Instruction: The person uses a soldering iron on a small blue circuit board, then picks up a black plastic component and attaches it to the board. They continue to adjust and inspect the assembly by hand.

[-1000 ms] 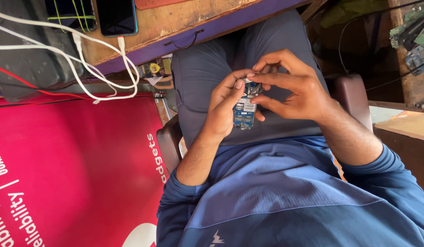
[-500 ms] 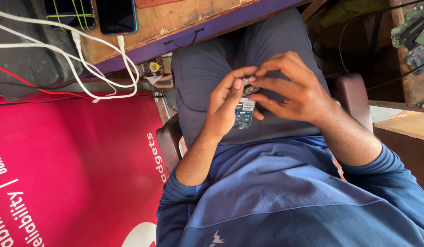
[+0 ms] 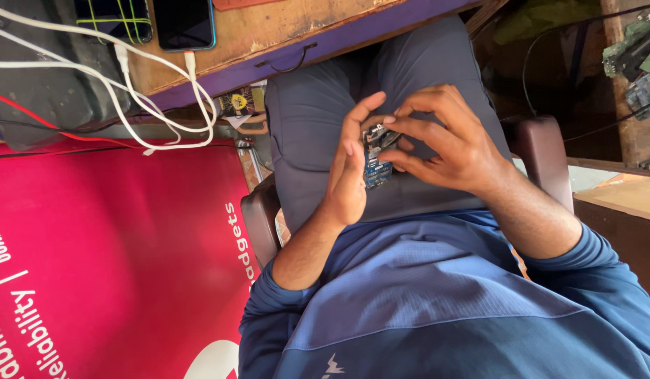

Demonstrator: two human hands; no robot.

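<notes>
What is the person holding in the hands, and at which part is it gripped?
A small blue circuit board over the lap. The left hand grips its left edge; the right hand has its fingertips pinching the top end.

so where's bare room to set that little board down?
Bare thigh fabric between the desk edge and the left hand. Bare desktop wood right of the phone. Crowded: white cables left of the knees, and the lap middle, where the right hand and left hand hold the blue circuit board.
</notes>
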